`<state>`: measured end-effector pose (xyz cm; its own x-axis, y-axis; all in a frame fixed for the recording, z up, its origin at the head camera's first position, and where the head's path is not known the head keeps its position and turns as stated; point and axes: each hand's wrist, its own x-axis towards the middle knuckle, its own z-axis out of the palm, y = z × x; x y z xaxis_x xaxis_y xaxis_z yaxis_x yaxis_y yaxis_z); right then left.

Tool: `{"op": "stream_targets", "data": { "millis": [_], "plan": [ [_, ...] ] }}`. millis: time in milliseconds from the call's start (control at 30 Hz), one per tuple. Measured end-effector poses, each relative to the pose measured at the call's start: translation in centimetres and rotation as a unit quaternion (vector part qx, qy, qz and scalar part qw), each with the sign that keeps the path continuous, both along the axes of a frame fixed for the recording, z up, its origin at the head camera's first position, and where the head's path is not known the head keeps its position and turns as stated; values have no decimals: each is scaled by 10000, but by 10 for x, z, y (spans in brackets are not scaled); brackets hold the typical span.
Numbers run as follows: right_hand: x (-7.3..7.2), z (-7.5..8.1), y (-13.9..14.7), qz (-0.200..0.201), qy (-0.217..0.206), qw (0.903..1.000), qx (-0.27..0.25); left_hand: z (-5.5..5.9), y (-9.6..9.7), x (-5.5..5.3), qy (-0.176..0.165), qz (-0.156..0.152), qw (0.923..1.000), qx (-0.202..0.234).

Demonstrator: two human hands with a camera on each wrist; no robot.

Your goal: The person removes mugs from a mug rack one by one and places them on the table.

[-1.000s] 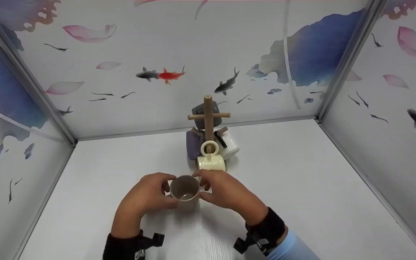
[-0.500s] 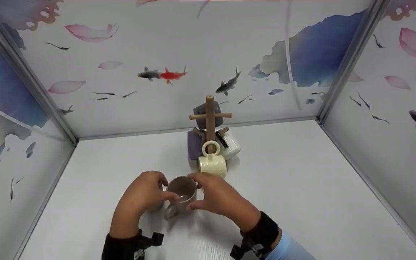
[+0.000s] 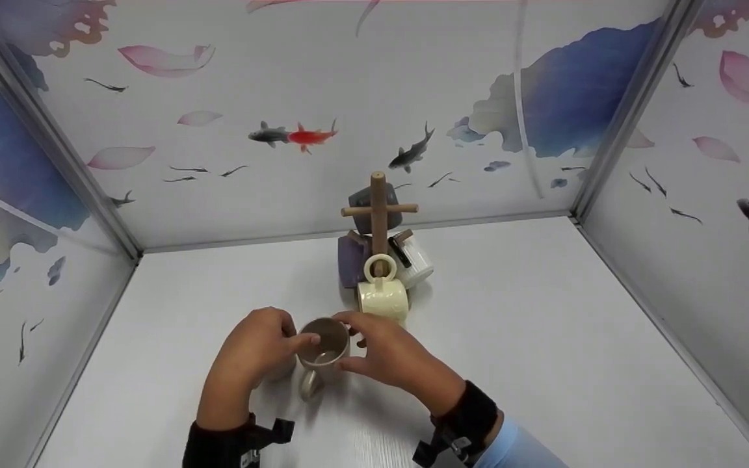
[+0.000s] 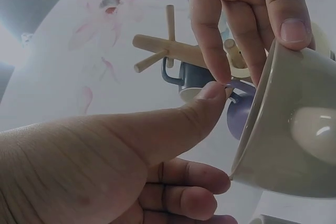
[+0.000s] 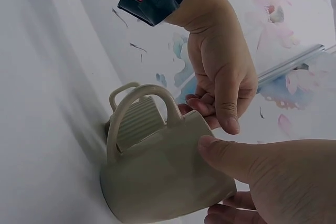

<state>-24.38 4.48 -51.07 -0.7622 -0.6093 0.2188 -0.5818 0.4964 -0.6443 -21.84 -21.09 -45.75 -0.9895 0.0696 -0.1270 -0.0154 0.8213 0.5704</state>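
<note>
A beige-grey mug [image 3: 335, 374] is upright between both hands, its handle [image 3: 310, 385] pointing towards me. My right hand [image 3: 391, 351] grips its right side; the right wrist view shows the thumb [image 5: 210, 148] pressed on the wall and fingers on the far side. My left hand [image 3: 251, 348] is at the opposite side with its thumb [image 4: 210, 94] extended over the mouth, apart from the rim, and its loosely bent fingers right at the rim. A ribbed mug [image 5: 142, 124] stands behind, mostly hidden under the left hand in the head view.
A wooden mug tree [image 3: 378, 195] stands just beyond the hands. On it hang a cream-yellow mug [image 3: 384, 299], a purple mug [image 3: 352, 261], a white ribbed mug [image 3: 417, 263] and a dark mug [image 3: 359, 201]. Printed panels [image 3: 218, 97] wall in the white table [image 3: 543, 325].
The mug has turned, bringing its handle from beside the left hand round to the front, and shifted slightly left. The left thumb has moved from the outer wall to over the mouth.
</note>
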Motion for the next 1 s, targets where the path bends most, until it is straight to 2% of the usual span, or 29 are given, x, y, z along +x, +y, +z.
{"op": "stream_targets", "data": {
  "millis": [133, 367, 733, 867, 1000],
  "plan": [
    [0, -1, 0, 69, 50, 9999, -71, 0, 0, 0, 32, -48, 10000, -33],
    [-1, -3, 0, 216, -90, 9996, -150, 0, -1, 1, -34, 53, 9999, -101],
    [-3, -6, 0, 247, 90, 9995, -193, 0, -1, 0, 68, -7, 9998, -200],
    [-3, -4, 4, 195, -21, 9996, -188, 1, 2, 0, 284, 2, 9991, -304],
    [-6, -2, 14, 39, -36, 9994, -328, 4, 8, -1, 722, 17, 9967, -364]
  ]
}}
